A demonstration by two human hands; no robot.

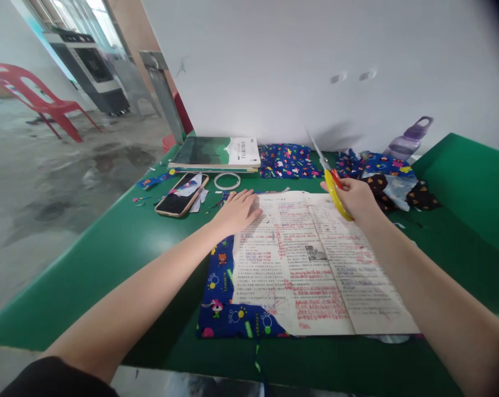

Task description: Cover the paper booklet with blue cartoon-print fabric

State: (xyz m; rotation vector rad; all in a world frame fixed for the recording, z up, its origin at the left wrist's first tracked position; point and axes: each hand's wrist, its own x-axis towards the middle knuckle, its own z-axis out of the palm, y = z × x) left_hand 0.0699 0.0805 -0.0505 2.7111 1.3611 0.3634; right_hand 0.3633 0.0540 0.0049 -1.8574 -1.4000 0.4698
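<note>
Scissors [331, 187] held over a red-marked booklet [269, 264].
They are pinched in the grip of the right hand [354, 197]; the left hand [236, 212] is laid spread on the booklet; "Loveable" is printed on blue cloth [220, 295] beneath.

The person is wearing a black sleeve [59, 379] with a curved edge, while the left hand [237, 213] and right hand [359, 199] are showing bare.
</note>
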